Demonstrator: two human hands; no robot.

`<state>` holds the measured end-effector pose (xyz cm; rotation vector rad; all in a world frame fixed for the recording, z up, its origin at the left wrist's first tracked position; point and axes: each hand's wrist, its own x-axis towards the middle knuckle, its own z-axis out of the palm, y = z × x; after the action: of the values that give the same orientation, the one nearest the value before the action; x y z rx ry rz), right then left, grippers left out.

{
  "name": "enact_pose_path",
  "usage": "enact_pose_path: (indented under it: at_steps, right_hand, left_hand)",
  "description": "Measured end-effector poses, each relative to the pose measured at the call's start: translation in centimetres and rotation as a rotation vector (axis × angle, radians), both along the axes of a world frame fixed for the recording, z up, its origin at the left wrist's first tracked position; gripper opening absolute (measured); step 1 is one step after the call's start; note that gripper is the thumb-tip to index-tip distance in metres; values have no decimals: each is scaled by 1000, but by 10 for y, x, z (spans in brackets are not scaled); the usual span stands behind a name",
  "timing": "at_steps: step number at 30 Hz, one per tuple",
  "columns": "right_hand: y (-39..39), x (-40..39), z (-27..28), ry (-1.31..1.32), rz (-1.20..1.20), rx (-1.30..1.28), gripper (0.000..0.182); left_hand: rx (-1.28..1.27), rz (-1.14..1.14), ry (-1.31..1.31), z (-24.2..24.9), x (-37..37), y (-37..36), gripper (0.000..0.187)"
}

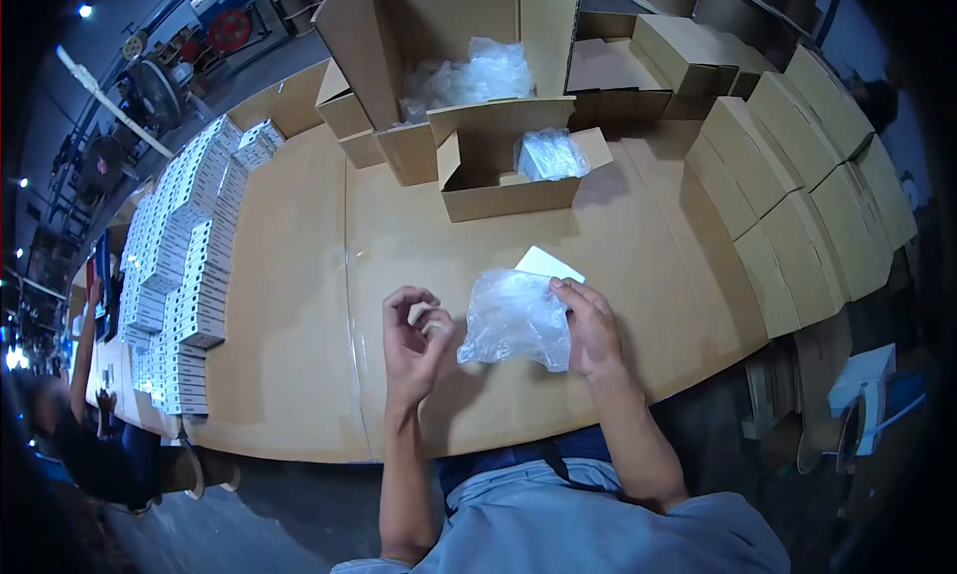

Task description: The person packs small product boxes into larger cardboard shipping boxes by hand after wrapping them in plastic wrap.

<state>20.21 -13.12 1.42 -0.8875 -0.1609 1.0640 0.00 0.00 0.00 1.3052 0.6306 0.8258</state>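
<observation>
Your right hand [590, 327] pinches a crumpled clear plastic bag [516, 320] near the front edge of the cardboard-covered bench [299, 305], fingers closed on its right side; the bag blurs whatever lies inside it. A white card [549, 265] pokes out behind the bag, mostly hidden. Your left hand [417, 340] sits just beside the bag, fingers curled inward; you cannot tell whether it grips anything. Toward the back edge, a small open carton [498, 190] holds a wrapped item [550, 155], its contents unreadable. Rows of small white boxes [184, 265] line the left edge, their labels too tiny to read.
</observation>
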Motion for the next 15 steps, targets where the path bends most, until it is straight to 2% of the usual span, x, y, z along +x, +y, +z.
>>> enact_pose_path:
  at_steps: [2, 5, 6, 9, 10, 11, 13, 15]
  right_hand:
    - [1, -12, -4, 48, -23, -16, 16]
    - [-4, -17, -21, -31, 71, -73, 16]
    - [-5, -24, -17, -2, 79, -88, 22]
    - [-11, -26, -1, -239, -42, -209, 30]
    - [-16, -18, 1, -446, 12, -154, 41]
    - [-17, -16, -1, -553, 22, -77, 44]
    - [-19, -16, -8, -759, 38, 76, 50]
    - [-16, -21, -24, -818, 44, -27, 45]
  left_hand:
    - [614, 43, 53, 24, 8, -5, 55]
    - [982, 6, 157, 55, 22, -10, 27]
    - [1047, 74, 130, 50, 26, -8, 13]
    - [605, 199, 152, 23, 24, -13, 11]
    - [575, 252, 221, 22, 22, -16, 6]
    - [536, 260, 226, 23, 21, -20, 6]
    - [454, 267, 238, 27, 22, -29, 16]
    - [468, 284, 238, 23, 25, -36, 22]
